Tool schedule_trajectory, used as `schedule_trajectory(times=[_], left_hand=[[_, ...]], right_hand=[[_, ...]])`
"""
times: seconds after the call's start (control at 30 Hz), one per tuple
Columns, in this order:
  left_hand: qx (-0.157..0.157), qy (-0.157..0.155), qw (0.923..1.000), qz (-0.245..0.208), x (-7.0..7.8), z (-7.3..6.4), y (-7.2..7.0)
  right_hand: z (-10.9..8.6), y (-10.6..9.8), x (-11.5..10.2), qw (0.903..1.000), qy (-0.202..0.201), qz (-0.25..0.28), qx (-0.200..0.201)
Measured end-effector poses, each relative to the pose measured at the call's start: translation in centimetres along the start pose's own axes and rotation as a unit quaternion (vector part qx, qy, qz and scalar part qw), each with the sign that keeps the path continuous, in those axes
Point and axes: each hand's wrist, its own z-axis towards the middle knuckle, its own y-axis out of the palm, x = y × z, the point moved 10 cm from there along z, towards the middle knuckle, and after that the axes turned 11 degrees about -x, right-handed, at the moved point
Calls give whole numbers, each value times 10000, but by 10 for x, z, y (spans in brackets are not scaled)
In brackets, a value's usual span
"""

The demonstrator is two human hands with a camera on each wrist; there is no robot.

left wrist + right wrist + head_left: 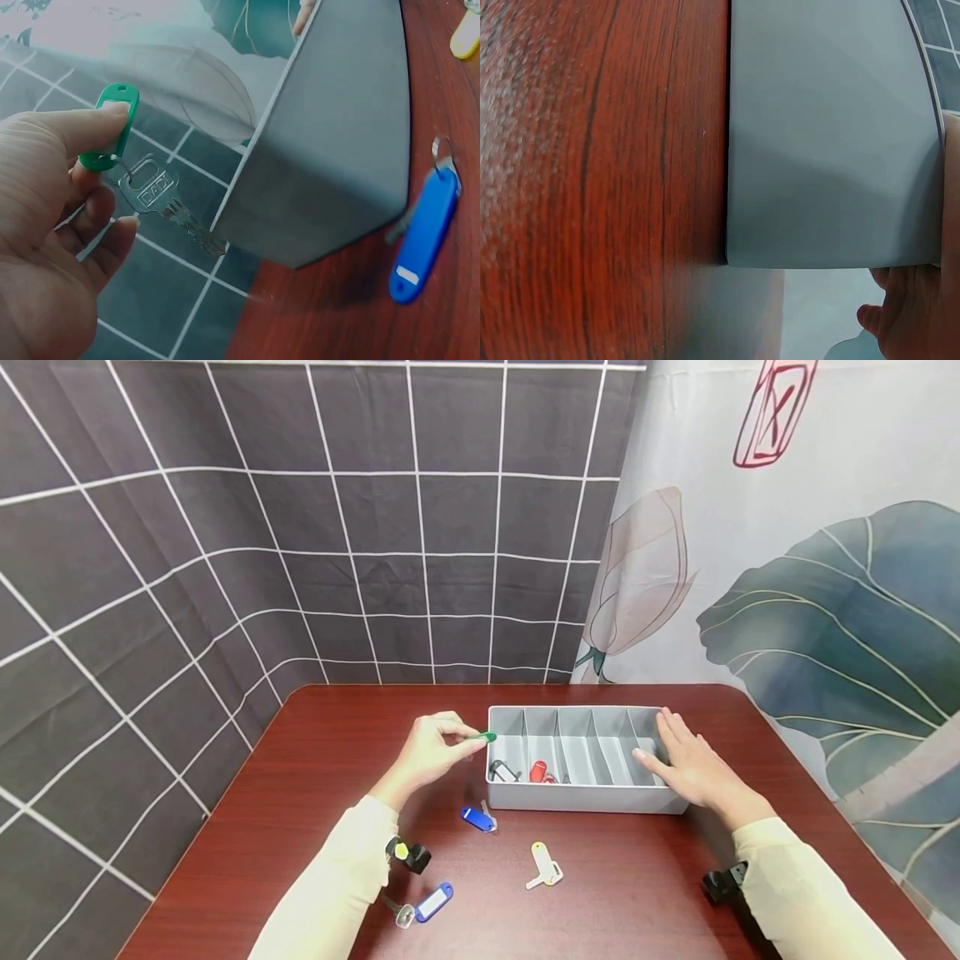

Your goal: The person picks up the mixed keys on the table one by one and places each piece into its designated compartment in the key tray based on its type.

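Note:
My left hand (431, 752) pinches a green key tag (129, 124) between thumb and fingers, at the left end of a grey divided box (585, 798). From the tag's ring hangs a silver key (154, 189), its tip overlapping the box's edge in the left wrist view. My right hand (693, 770) rests on the right end of the box, fingers extended along the rim and thumb over the end compartment. A black key tag (504, 772) with a white label lies in the leftmost compartment. In the one beside it is a red key tag (537, 771).
On the reddish-brown table (615, 877), a blue key tag (477, 817) with a key lies before the box's left corner. Nearer are another blue key tag (433, 902) and a yellow key tag (541, 856), each with a key. Curtains hang behind the table.

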Motion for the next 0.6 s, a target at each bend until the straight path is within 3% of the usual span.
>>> schedule_trajectory(times=[0.33,0.6], left_hand=[[-181,306,9992,-163,28,26,9],[-373,362,9986,54,43,46,21]], right_hand=[[1,0,1,10000,-23,2,24],[0,-1,0,10000,-51,40,18]])
